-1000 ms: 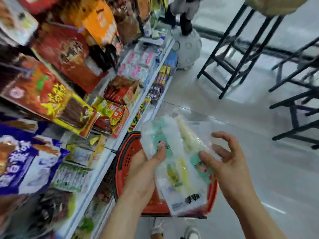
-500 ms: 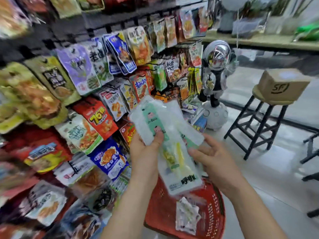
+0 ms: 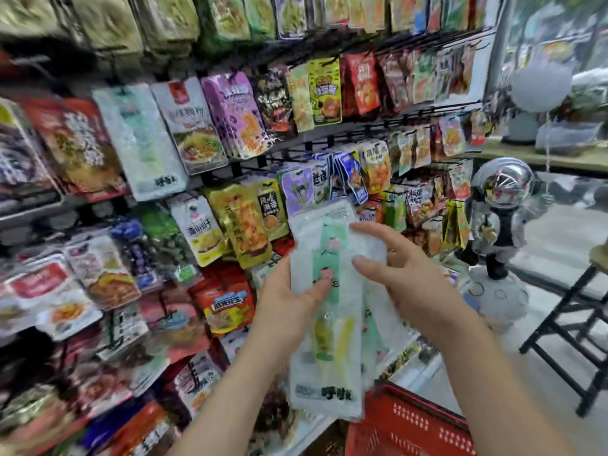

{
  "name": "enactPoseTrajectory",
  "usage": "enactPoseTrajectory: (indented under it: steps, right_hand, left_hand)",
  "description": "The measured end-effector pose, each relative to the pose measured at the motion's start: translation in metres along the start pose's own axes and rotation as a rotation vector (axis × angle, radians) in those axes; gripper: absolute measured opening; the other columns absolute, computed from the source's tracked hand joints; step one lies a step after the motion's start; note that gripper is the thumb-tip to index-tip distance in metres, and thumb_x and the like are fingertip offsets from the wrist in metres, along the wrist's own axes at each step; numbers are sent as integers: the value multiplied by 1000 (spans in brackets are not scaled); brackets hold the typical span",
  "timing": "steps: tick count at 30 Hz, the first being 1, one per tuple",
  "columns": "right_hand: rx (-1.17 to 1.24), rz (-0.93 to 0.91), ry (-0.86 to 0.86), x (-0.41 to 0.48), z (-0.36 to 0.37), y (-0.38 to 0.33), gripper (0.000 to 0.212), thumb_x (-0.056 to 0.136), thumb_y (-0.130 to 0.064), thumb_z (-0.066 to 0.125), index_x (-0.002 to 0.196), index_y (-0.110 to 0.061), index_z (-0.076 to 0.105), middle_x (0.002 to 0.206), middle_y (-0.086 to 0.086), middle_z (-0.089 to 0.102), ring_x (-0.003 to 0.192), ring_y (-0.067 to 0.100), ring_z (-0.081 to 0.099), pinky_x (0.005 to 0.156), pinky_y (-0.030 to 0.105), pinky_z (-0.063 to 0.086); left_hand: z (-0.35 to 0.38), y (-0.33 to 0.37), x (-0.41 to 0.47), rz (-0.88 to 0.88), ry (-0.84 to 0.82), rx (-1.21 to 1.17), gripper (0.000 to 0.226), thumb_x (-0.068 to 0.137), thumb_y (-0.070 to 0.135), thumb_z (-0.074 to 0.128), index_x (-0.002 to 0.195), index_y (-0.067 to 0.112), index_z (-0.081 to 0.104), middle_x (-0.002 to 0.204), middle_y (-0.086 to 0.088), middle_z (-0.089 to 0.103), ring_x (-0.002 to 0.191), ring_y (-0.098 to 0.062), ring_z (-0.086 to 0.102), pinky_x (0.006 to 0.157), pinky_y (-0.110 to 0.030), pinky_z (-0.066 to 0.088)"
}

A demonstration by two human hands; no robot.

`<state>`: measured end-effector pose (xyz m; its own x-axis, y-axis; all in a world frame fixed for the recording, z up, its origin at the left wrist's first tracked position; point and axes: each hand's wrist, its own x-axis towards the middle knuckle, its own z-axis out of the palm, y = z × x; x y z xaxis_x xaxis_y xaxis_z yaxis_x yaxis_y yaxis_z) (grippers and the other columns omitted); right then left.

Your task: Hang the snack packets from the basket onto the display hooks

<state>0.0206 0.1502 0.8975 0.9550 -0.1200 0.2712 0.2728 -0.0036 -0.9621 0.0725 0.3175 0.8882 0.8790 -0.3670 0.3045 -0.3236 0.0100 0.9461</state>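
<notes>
Grip of the left hand [image 3: 289,307] holds the snack packets [image 3: 329,360] upright. The right hand [image 3: 414,284], fingers straight, touches their top.

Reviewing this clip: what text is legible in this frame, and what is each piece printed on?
"呼啦": bottom of the white packets gripped in the left hand, slightly blurred.
"呼啦": bottom of the hanging white packet.
"海带": apparently, on the yellow-black packet.
All other packet print is too blurred to read.

Black characters "呼啦" mark the foot of the clear packet [image 3: 324,357] and of a matching hanging packet [image 3: 144,143]; a yellow packet [image 3: 271,205] reads "海带". Other print is blurred.
</notes>
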Motion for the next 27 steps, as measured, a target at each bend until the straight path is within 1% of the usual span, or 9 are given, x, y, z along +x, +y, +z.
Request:
enactPoseTrajectory:
  steps: [2,5,7,11,14,17,20,23,27]
  right_hand:
    - [19,-35,-44,10,34,0,36,78,-29,71,113,-36,68,130,-12,59,118,7,58,93,33,52]
    - [43,-69,-70,23,81,0,39,76,-20,75,112,-34,68,122,-24,58,111,-23,46,84,9,47]
    - [74,-63,-112,30,107,-1,47,77,-15,79,119,-30,66,125,-15,62,120,-5,52,94,26,51]
    - [144,-129,-71,43,159,-7,33,81,-5,70,100,-31,64,97,-29,70,84,-16,63,67,10,52]
    - [35,-224,-21,58,191,-11,19,75,-22,77,89,-34,73,94,-30,70,93,-12,63,77,13,52]
    - [-39,-307,10,74,212,-22,24,79,-11,74,66,-31,74,72,-25,71,72,-12,64,64,4,46]
    - [-162,-362,5,92,222,-33,8,84,-20,73,82,-26,77,81,-13,75,79,5,69,66,16,51]
    - [-255,-384,21,119,221,-39,4,84,-25,74,83,-28,77,82,-15,74,79,7,69,71,28,55]
    - [-217,-432,-8,154,212,-53,12,84,-22,73,73,-26,74,74,-16,73,73,-9,64,64,5,44]
  left_hand:
    - [-29,8,0,9,-3,57,26,90,14,65,115,22,63,102,5,74,92,-15,71,79,-39,58]
    - [-70,17,-5,92,77,88,25,88,13,68,109,28,65,99,7,73,90,-12,70,78,-35,58]
    - [-95,24,-7,149,162,52,22,88,13,69,103,28,67,94,10,74,86,-8,70,72,-26,57]
    - [-132,35,-7,240,314,10,20,91,20,66,110,26,64,99,12,72,92,-6,68,77,-27,56]
    - [-158,42,-1,242,429,67,7,92,33,63,98,38,64,99,18,70,93,-2,66,82,-30,55]
    - [-186,58,14,246,533,106,16,83,49,64,80,35,72,96,-3,70,87,-22,67,79,-53,54]
    - [-209,78,32,251,503,95,16,79,41,74,79,25,76,89,-13,72,86,-37,67,77,-59,53]
    - [-221,92,51,249,454,66,11,83,22,74,74,17,75,80,-10,74,80,-34,69,77,-58,55]
    - [-225,106,87,274,476,84,9,83,16,74,74,19,74,74,2,74,69,-12,69,70,-38,60]
